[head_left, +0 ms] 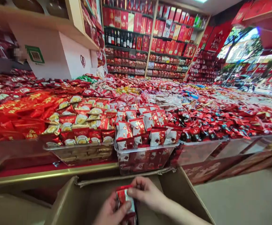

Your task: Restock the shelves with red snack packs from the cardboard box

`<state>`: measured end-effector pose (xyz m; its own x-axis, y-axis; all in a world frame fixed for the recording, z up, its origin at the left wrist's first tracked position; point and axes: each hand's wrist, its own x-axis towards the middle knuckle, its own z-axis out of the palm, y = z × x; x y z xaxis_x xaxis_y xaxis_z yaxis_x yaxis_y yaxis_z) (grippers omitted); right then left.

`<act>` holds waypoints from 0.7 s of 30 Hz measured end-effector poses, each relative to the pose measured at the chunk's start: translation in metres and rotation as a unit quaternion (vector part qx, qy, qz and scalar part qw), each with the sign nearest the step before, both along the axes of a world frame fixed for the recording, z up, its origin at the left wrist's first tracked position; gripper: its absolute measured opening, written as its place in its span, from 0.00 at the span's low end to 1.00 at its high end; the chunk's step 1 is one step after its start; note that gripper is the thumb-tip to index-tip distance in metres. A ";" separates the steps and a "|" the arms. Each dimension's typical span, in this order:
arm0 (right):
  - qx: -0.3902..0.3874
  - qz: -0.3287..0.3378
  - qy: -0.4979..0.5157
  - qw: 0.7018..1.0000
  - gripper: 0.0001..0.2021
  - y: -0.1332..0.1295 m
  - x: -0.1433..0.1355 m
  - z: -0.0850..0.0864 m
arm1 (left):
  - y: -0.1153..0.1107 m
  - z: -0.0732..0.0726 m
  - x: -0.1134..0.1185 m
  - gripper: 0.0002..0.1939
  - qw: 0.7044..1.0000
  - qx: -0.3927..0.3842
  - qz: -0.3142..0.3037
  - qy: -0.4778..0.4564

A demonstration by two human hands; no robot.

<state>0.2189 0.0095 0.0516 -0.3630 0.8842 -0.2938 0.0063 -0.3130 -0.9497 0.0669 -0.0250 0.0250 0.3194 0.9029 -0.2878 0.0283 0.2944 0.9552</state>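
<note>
1. On the gold-and-red packets [81, 137] in the left-hand bin, we can read "DURIAN" in pale capitals; the smaller lettering there is too fine for us to make out.
2. The red-and-white packets [138, 126] next to them, heaped in a clear bin [147, 150], carry pale marks that we cannot read.
3. Farther left, the bright red packets [33, 106] bear gold characters, blurred to us.
4. On the pillar we see a green-framed card [34, 55] and a heart-shaped sign [82, 61]; we cannot make out the writing on either.
5. Our left hand [114, 207] grips a small red-and-white packet [129, 201] from its lower left, the thumb lying across the front.
6. Our right hand [146, 192] pinches the same packet near its upper right edge, fingers bent and closed on it.
7. The packet thus sits between our two hands, above the open cardboard box [173, 184], whose far edge lies just before the clear bin.
8. Something dark red shows below the packet, too blurred for us to name.
</note>
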 end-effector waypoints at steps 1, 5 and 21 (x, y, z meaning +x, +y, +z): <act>0.008 -0.022 -0.001 1.000 0.22 -0.002 -0.003 0.003 | -0.001 0.001 0.002 0.27 0.999 -0.008 0.028 -0.037; -0.011 -0.062 0.039 0.997 0.21 -0.008 -0.004 0.002 | -0.003 0.011 0.005 0.20 0.996 -0.021 0.028 -0.084; -0.081 -0.114 0.145 0.980 0.17 -0.012 0.010 -0.005 | -0.007 0.021 -0.002 0.31 0.991 -0.029 -0.028 -0.127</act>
<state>0.2293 -0.0026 0.0462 -0.2498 0.9025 -0.3509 -0.3437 -0.4214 -0.8392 0.0645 -0.0324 0.0462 0.4373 0.8658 -0.2430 -0.1932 0.3544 0.9149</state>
